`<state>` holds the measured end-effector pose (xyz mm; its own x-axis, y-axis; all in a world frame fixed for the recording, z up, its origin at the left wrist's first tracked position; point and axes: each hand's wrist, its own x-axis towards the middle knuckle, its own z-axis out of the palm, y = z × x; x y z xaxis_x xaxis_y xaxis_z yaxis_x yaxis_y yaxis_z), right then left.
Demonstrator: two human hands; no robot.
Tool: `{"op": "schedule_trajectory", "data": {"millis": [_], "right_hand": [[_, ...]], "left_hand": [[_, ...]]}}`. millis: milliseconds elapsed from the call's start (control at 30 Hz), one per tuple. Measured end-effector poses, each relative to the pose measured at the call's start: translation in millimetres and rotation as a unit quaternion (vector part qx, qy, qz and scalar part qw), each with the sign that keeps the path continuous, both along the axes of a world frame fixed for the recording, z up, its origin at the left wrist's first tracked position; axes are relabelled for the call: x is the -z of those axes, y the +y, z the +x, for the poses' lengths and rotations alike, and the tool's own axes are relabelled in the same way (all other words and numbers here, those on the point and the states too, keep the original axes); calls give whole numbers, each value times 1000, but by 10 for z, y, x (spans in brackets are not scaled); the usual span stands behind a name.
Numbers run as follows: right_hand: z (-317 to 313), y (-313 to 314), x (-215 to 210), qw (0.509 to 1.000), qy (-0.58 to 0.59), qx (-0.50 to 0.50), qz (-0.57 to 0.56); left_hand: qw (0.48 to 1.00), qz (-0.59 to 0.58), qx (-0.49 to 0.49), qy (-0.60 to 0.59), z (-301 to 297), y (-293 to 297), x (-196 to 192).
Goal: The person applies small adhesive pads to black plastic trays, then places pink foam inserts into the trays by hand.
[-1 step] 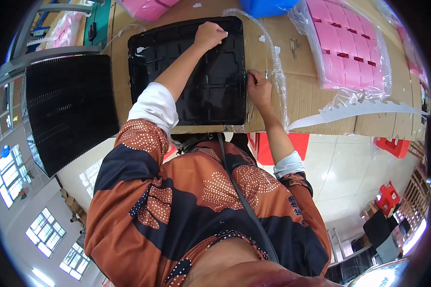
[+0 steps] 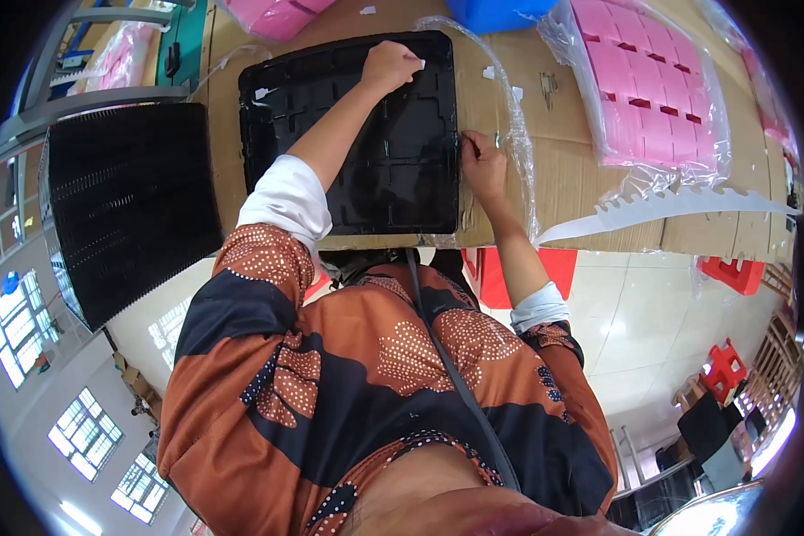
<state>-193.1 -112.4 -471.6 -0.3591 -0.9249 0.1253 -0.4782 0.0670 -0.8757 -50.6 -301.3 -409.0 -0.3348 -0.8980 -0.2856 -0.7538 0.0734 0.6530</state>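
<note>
A black plastic tray (image 2: 411, 161) with raised ribs lies on the cardboard-covered table in front of me. My left hand (image 2: 390, 68) reaches across it to the far right corner. Its fingers are pinched on a small white piece (image 2: 422, 64), right over the tray. Another white piece (image 2: 262, 93) sits at the tray's far left. My right hand (image 2: 484, 165) is closed at the tray's right edge, thumb and finger against the rim. What lies inside its curled fingers is hidden.
A stack of black ribbed trays (image 2: 134, 196) stands at the left. Clear-wrapped pink pieces (image 2: 648, 89) lie at the right, near a white notched strip (image 2: 670, 209). A blue object (image 2: 500, 12) is at the back. White scraps (image 2: 489, 72) dot the cardboard (image 2: 563, 192). Red stools (image 2: 726, 368) stand below.
</note>
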Motion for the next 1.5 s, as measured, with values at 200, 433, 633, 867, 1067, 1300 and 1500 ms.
{"op": "schedule_trajectory", "data": {"millis": [200,433,633,867,1067,1300,1500], "right_hand": [[7,-10,-28,1000,26,1,-9],[24,-10,-38,999,25,0,-27],[6,21,-57,1000,20,6,-15],[33,-15,-91,999,28,0,-25],[-18,-37,-83,999,25,1,-22],[5,44,-76,997,65,2,-35],[54,72,-72,998,33,9,-53]], "left_hand": [[995,-68,-11,-66,-105,24,39],[996,14,-11,-93,-142,-43,-14],[978,-74,-14,-194,-177,-4,-58],[981,-76,-29,-176,-154,-13,-17],[987,-77,-42,-132,131,-77,-221],[934,-296,-4,201,-242,-399,-1216],[851,-519,60,59,-765,-736,-1444]]}}
